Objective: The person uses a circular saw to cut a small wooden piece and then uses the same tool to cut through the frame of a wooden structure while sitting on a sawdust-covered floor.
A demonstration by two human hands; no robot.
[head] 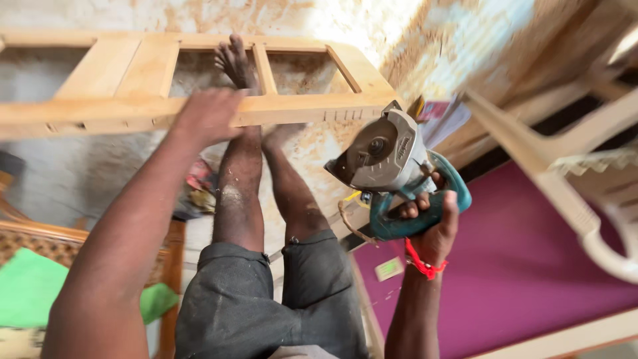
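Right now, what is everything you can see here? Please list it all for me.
wooden frame: one, pale yellow-brown, ladder-like with open panels, across the upper left, under the left hand
circular saw: one, grey guard with teal handle, centre right, held off the frame
plastic chair: one, cream, tipped at the right edge
purple panel: one, purple, lower right
woven chair: one, brown cane, lower left
green cloth: one, bright green, on the woven chair
floor: grey, dusted with sawdust
red wrist thread: one, on the right wrist
legs: two, bare, in dark grey shorts, one foot on the frame
left hand: pressing on the frame rail
right hand: fingers around the saw handle
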